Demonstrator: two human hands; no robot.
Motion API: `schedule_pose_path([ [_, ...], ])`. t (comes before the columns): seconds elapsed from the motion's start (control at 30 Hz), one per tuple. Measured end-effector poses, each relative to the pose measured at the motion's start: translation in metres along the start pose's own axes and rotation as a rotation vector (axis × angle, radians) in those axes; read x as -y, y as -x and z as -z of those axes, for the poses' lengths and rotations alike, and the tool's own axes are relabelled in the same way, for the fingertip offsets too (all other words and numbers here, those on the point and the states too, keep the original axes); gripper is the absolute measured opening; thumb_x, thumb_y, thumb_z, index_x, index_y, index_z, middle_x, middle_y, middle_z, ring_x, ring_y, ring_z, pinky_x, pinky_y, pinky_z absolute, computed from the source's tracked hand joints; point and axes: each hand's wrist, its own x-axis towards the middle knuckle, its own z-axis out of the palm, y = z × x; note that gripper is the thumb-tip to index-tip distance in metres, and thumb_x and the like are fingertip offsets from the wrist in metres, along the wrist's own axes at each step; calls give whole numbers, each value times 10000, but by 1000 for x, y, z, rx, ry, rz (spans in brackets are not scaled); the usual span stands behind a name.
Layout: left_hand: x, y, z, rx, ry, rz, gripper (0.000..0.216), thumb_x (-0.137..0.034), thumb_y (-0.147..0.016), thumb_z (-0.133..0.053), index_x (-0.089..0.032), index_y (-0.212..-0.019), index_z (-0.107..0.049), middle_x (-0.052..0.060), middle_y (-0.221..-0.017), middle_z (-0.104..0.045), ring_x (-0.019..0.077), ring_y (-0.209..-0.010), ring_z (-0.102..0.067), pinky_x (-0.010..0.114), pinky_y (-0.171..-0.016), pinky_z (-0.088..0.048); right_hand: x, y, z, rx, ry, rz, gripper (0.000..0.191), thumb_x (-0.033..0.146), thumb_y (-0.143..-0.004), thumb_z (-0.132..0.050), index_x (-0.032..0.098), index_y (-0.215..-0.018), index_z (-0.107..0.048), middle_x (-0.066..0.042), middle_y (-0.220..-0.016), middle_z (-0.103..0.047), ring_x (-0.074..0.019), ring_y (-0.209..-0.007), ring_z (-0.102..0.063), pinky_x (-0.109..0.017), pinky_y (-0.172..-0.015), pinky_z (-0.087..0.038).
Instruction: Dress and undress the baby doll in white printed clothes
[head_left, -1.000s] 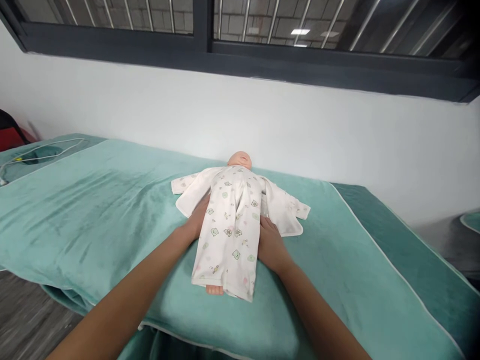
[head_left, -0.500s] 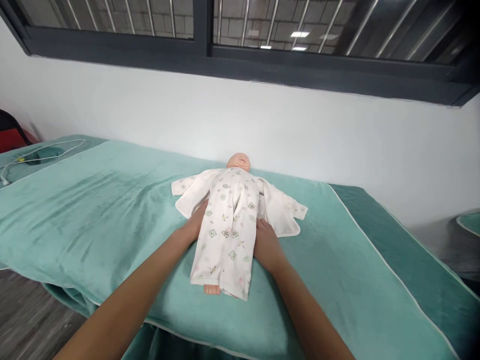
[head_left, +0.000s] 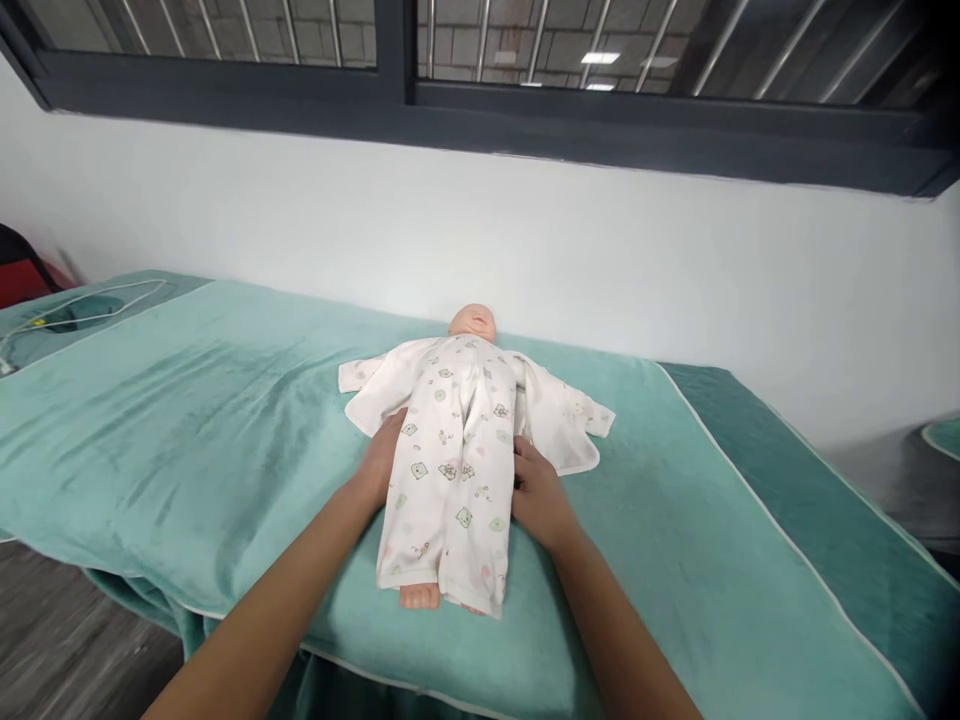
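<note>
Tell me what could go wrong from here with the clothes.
The left hand and right hand are at opposite sides of the trousers; an uneven tug could twist them. The jacket lies spread beside the right hand, so its hem might get caught. The doll lies feet toward the near edge of the bed; a hard pull that way might drag it closer.

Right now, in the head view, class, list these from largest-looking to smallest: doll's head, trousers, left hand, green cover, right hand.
1. Green cover
2. Trousers
3. Left hand and right hand: too alike to rank
4. Doll's head
</note>
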Motion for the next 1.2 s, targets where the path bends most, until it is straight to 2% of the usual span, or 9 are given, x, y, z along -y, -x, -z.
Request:
schedule_pose_path([
  [0.13, 10, 5, 3, -28, -245, 1, 116, -275, -804, -531, -220, -793, -633, 67, -953, -678, 270, -963, -586, 376, -872, -496, 3, -1, 1, 27, 26, -28, 224, 104, -806, -518, 219, -797, -710, -28, -854, -564, -180, -809, -571, -288, -711, -476],
  [0.23, 17, 10, 5, -21, -347, -21, 128, -228, -784, -520, -223, -658, -541, 69, -836, -647, 254, -879, -556, 372, -829, -472, 3, -2, 1, 57, 68, -26, 252, 71, -791, -488, 215, -756, -692, -25, -833, -576, -175, -808, -575, -276, -713, -468],
  [0.37, 20, 20, 8, -113, -234, -62, 198, -202, -804, -457, -225, -609, -485, 41, -720, -598, 218, -773, -538, 347, -752, -452, 4, -1, 2, 45, 66, -38, 260, 93, -820, -454, 201, -665, -632, -19, -766, -564, -155, -722, -554, -258, -649, -430],
  [0.57, 35, 19, 12, -439, 44, 224, 194, -179, -787, -430, -218, -817, -619, 7, -837, -648, 181, -762, -579, 306, -735, -475, -6, 1, 9, -253, -11, -157, 275, 205, -911, -420, 205, -973, -688, -15, -800, -626, -161, -713, -567, -279, -673, -440],
  [0.7, 55, -2, 20, -576, -152, 343, 243, -223, -790, -490, -208, -994, -622, 53, -1063, -650, 230, -994, -589, 356, -884, -477, -40, 0, 28, -495, 387, -315, 309, 270, -903, -444, 155, -1078, -672, -133, -1037, -661, -263, -952, -582, -395, -853, -455],
  [0.83, 68, -19, 28, -509, -317, 428, 311, -266, -797, -540, -184, -1089, -606, 101, -1134, -637, 270, -1121, -566, 397, -972, -451, -68, -1, 51, -351, 632, -528, 389, 422, -899, -478, 126, -1075, -659, -214, -1107, -641, -346, -1046, -564, -472, -877, -444],
  [1.0, 69, -27, 26, -489, -375, 488, 419, -347, -820, -566, -176, -1202, -581, 160, -1256, -595, 345, -1209, -516, 490, -1000, -413, -62, -5, 61, -206, 592, -820, 467, 608, -852, -458, 184, -875, -654, -148, -852, -673, -286, -735, -614, -367, -615, -420],
  [1.1, 67, -29, 23, -484, -398, 514, 441, -399, -823, -576, -187, -1210, -589, 173, -1318, -557, 379, -1252, -476, 525, -1019, -383, -52, -11, 61, -213, 443, -776, 385, 572, -806, -518, 207, -708, -594, -53, -641, -595, -198, -569, -513, -307, -540, -343],
  [1.2, 65, -31, 23, -480, -401, 522, 357, -395, -823, -573, -200, -1115, -635, 163, -1292, -572, 377, -1240, -485, 519, -1011, -386, -37, -20, 62, -362, 108, -640, 342, 520, -781, -572, 198, -666, -555, 8, -596, -529, -156, -569, -463, -275, -533, -336],
])
